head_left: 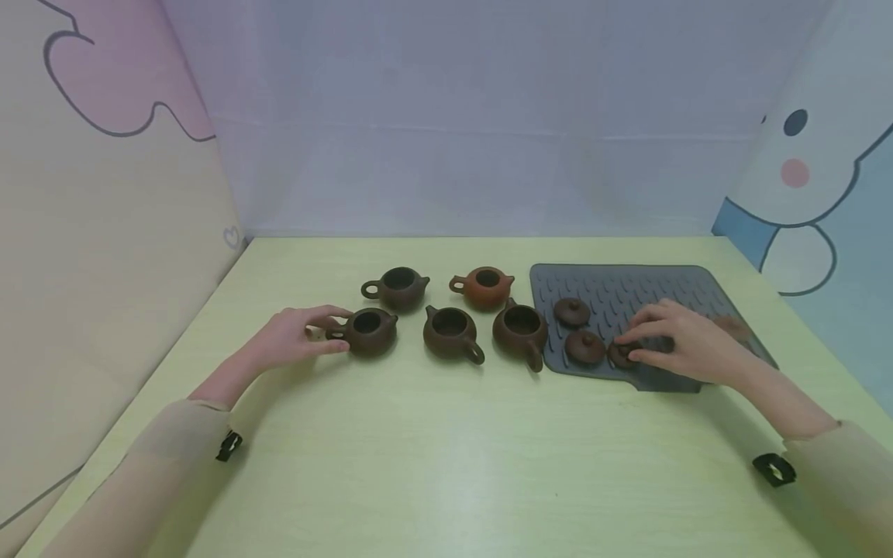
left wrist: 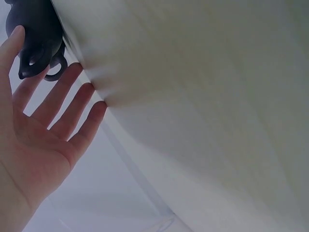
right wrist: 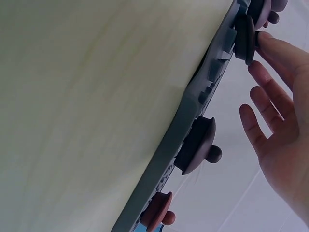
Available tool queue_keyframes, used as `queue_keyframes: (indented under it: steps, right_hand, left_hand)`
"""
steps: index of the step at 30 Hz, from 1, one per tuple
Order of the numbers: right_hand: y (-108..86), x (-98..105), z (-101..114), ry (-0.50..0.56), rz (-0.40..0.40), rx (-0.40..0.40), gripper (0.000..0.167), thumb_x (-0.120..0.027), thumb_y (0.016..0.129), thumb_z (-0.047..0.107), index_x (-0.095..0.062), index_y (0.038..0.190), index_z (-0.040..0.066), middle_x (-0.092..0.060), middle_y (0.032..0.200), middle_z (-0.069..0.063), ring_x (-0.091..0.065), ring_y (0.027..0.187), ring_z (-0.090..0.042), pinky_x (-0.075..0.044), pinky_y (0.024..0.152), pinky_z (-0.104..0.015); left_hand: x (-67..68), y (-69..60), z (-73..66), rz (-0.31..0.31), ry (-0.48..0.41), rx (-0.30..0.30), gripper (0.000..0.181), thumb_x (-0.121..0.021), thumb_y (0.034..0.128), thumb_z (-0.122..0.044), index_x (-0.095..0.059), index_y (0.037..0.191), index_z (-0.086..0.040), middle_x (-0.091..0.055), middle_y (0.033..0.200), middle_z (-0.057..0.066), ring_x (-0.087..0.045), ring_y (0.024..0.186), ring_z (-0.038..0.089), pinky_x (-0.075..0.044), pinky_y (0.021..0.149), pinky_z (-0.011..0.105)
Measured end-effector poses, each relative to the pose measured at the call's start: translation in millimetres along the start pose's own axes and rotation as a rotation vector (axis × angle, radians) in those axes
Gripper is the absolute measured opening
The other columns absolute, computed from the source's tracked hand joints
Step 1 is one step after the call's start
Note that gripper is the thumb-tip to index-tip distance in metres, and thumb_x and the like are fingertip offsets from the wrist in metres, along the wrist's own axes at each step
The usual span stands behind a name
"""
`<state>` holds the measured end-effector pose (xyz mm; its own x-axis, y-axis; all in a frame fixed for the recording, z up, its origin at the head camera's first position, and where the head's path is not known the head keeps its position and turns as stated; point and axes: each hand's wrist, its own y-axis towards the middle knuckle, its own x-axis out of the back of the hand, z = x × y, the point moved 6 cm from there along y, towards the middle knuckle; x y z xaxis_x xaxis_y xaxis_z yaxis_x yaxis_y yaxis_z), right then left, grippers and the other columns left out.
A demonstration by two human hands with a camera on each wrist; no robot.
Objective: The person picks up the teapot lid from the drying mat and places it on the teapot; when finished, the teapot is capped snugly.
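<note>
Beside a dark brown lidless teapot [head_left: 372, 332] at the left, my left hand [head_left: 300, 335] reaches toward its handle, thumb and forefinger on either side. In the left wrist view the fingers of this hand [left wrist: 53, 116] are spread and fairly straight, with several fingertips against the table. On the grey mat, my right hand [head_left: 687, 345] pinches the knob of a small dark teapot lid [head_left: 621, 356] between thumb and forefinger. That lid [right wrist: 245, 39] seems to sit on the mat in the right wrist view; the forefinger's contact is partly hidden.
More lidless teapots, one reddish [head_left: 487, 288], stand across the table's middle. Two dark lids [head_left: 572, 311] lie left of my right hand on the grey mat [head_left: 628, 283]. A further dark lid [right wrist: 197, 145] and a reddish lid [right wrist: 157, 211] rest near the mat's edge.
</note>
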<state>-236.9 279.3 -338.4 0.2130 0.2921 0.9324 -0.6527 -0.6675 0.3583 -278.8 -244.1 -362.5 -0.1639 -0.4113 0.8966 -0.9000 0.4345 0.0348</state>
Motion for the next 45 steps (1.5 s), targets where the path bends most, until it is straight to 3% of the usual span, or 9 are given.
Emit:
queue_keyframes:
  steps: [5, 16, 22, 28, 34, 41, 45]
  right_hand:
    - [1.7, -1.4, -1.0, 0.027, 0.004, -0.015, 0.030, -0.086, 0.072, 0.014, -0.077, 0.097, 0.027, -0.065, 0.095, 0.013, -0.055, 0.088, -0.006, -0.046, 0.081, -0.039]
    - [-0.1, -4.0, -7.7, 0.088, -0.001, -0.090, 0.030, -0.084, 0.074, 0.011, -0.075, 0.097, 0.026, -0.065, 0.095, 0.013, -0.052, 0.090, -0.004, -0.047, 0.075, -0.036]
    - [0.6, -2.9, -11.1, 0.139, -0.015, -0.180, 0.024, -0.081, 0.080, 0.014, -0.075, 0.098, 0.028, -0.066, 0.095, 0.012, -0.054, 0.091, -0.008, -0.047, 0.074, -0.037]
    - [3.6, -0.4, -13.1, 0.165, -0.045, -0.290, 0.015, -0.079, 0.083, 0.015, -0.076, 0.096, 0.022, -0.068, 0.096, 0.003, -0.055, 0.095, -0.018, -0.046, 0.080, -0.048]
    - [7.7, 3.0, -12.0, 0.189, -0.129, -0.326, 0.010, -0.078, 0.084, 0.016, -0.075, 0.094, 0.017, -0.067, 0.095, -0.002, -0.051, 0.097, -0.018, -0.041, 0.081, -0.048]
    - [15.7, 7.0, -6.8, 0.219, -0.271, -0.318, 0.015, -0.080, 0.081, 0.011, -0.074, 0.094, 0.016, -0.065, 0.095, -0.001, -0.043, 0.097, 0.002, -0.037, 0.081, -0.034]
    - [24.2, 7.7, -0.8, 0.261, -0.326, -0.318, 0.015, -0.080, 0.080, 0.007, -0.074, 0.093, 0.012, -0.065, 0.097, -0.004, -0.041, 0.099, 0.005, -0.036, 0.082, -0.033]
  left_hand:
    - [-0.9, 0.7, 2.1, -0.005, 0.013, 0.005, 0.053, -0.073, 0.0862, -0.047, -0.059, 0.133, -0.025, -0.075, 0.113, 0.010, -0.074, 0.096, 0.028, -0.052, 0.090, 0.054]
    - [-0.9, 1.4, 1.9, -0.005, 0.027, 0.006, 0.053, -0.072, 0.0865, -0.049, -0.059, 0.133, -0.026, -0.075, 0.114, 0.011, -0.072, 0.103, 0.032, -0.051, 0.091, 0.055]
    - [-2.3, 1.9, 3.7, -0.012, 0.030, 0.000, 0.053, -0.072, 0.0863, -0.049, -0.059, 0.133, -0.027, -0.075, 0.113, 0.009, -0.071, 0.106, 0.032, -0.051, 0.090, 0.054]
    - [-3.4, 2.5, 4.2, -0.014, 0.027, 0.002, 0.052, -0.072, 0.0861, -0.049, -0.060, 0.132, -0.028, -0.075, 0.113, 0.009, -0.071, 0.105, 0.034, -0.052, 0.091, 0.055]
    - [-2.7, 2.2, 4.1, -0.017, 0.035, -0.006, 0.053, -0.071, 0.0866, -0.050, -0.059, 0.132, -0.027, -0.075, 0.113, 0.009, -0.071, 0.106, 0.035, -0.052, 0.091, 0.056]
    - [-3.1, 2.3, 4.0, -0.022, 0.039, -0.010, 0.052, -0.072, 0.0869, -0.048, -0.059, 0.133, -0.026, -0.075, 0.113, 0.008, -0.071, 0.107, 0.032, -0.052, 0.090, 0.054]
    - [-3.4, 2.4, 4.0, -0.022, 0.035, -0.006, 0.052, -0.073, 0.0860, -0.048, -0.060, 0.132, -0.027, -0.076, 0.112, 0.007, -0.072, 0.104, 0.030, -0.052, 0.090, 0.053]
